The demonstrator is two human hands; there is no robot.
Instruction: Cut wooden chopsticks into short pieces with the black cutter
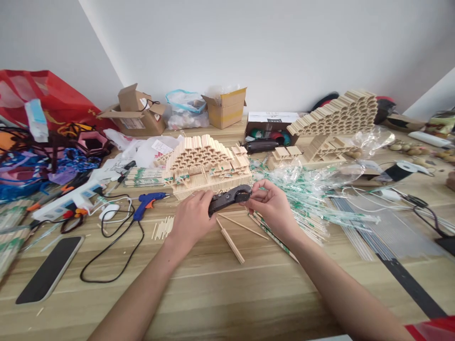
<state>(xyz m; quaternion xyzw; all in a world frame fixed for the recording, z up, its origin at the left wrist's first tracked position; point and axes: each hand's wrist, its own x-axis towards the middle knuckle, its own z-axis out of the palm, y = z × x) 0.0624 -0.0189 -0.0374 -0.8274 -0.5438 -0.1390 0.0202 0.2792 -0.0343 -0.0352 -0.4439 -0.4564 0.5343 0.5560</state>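
Observation:
My left hand (194, 213) is closed around a black plier-like hand tool (227, 199), held above the table with its rounded jaw end pointing right. At that jaw end, the fingers of my right hand (272, 206) are pinched together; whatever is between them is too small to make out. Below the tool lie a small bundle of wooden sticks (232, 245) and a loose thin stick (245, 227). Just behind my hands stands a stepped model built of short wooden sticks (208, 166). Short cut sticks (163, 228) lie left of my left hand.
A blue glue gun (144, 206) with a looping black cord and a phone (51, 270) lie at left. Green-printed plastic wrappers (316, 194) spread at right. A larger stick structure (337, 118) and cardboard boxes (225, 108) stand at the back. A power strip (69, 199) sits far left.

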